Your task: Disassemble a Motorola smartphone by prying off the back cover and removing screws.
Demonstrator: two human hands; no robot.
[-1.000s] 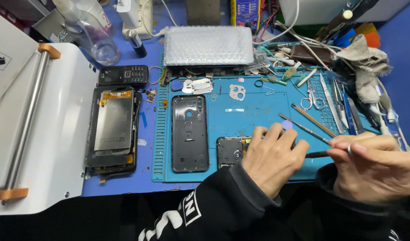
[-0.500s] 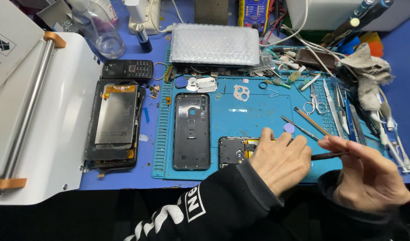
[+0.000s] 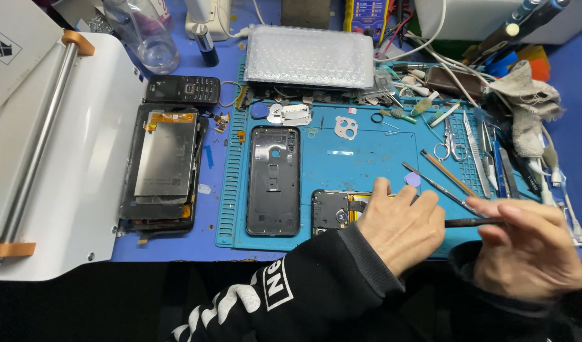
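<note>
Black opened phone [image 3: 332,212] lies under the left hand [image 3: 402,231] — right hand's [image 3: 531,250] fingers clamped on a thin tool [image 3: 471,222], prying underway; steady pressure next.

Two bare hands, no gloves or rings visible. The left hand [image 3: 402,231] comes out of a black sweatshirt sleeve [image 3: 303,291] with a ribbed knit cuff and large white block lettering printed along the forearm. The right hand [image 3: 531,250] emerges from a plain dark sleeve, its cuff barely visible.

Setting was a phone repair workbench. Blue repair mat [image 3: 367,158] held opened phones [image 3: 273,180]. Tweezers and scissors [image 3: 452,142] lay alongside.
</note>
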